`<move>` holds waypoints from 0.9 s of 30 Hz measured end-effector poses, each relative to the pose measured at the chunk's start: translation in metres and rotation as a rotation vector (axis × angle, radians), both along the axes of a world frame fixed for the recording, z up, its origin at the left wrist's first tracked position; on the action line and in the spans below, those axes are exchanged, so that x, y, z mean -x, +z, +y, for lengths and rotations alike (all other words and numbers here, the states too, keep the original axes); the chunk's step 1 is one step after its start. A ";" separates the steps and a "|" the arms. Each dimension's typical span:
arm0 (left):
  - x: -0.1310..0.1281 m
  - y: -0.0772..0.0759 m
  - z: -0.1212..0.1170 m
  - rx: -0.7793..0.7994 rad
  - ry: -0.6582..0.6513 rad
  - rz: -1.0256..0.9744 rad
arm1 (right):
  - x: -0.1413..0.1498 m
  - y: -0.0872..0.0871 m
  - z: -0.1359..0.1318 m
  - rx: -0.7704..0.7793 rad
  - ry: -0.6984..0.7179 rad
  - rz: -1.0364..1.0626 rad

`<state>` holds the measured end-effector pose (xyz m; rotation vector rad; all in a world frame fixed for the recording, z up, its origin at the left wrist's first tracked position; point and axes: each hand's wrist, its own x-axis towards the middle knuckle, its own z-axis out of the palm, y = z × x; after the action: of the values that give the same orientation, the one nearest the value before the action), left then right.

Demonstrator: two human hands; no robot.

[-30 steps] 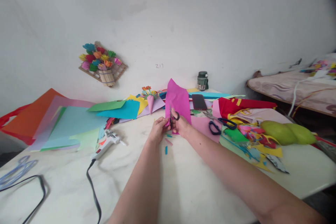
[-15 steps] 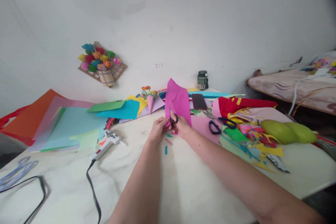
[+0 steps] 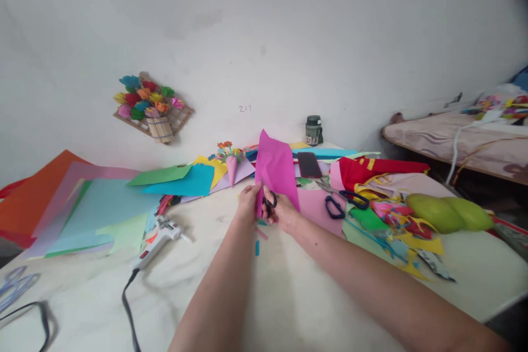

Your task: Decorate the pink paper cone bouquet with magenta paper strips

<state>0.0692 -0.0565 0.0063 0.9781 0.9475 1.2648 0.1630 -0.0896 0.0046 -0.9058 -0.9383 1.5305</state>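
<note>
A magenta sheet of paper (image 3: 277,162) stands raised at the centre of a cluttered tabletop (image 3: 198,297), being cut with scissors. At the sheet's lower left edge, the left hand (image 3: 248,202) has its grip closed on the paper. In front of the sheet's lower part, the right hand (image 3: 284,212) grips small black-handled scissors (image 3: 269,207), fingers wrapped round the handles.

The cutting looks to be at an early stage: most of the sheet appears whole, and no finished magenta piece can be seen apart from it. A blue strip (image 3: 257,247) and a pink strip (image 3: 261,234) lie nearer the wearer than the sheet, evidently offcuts of other paper. To the sheet's left, beyond the left hand, lies a glue gun (image 3: 159,245); just past the sheet's left edge stands a pink paper cone with flowers (image 3: 231,168).

The fingers hide much of the scissors, so how wide the blades stand and the length of any cut cannot be told. The sheet's bottom edge is partly covered by the hands.
</note>
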 end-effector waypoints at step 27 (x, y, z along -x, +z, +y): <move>0.002 -0.009 0.001 -0.092 -0.062 -0.238 | -0.002 0.010 0.004 0.123 0.043 -0.054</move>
<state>0.0675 -0.0551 -0.0024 0.8971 0.6753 1.3477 0.1650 -0.0859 0.0149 -1.0244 -0.9154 1.6215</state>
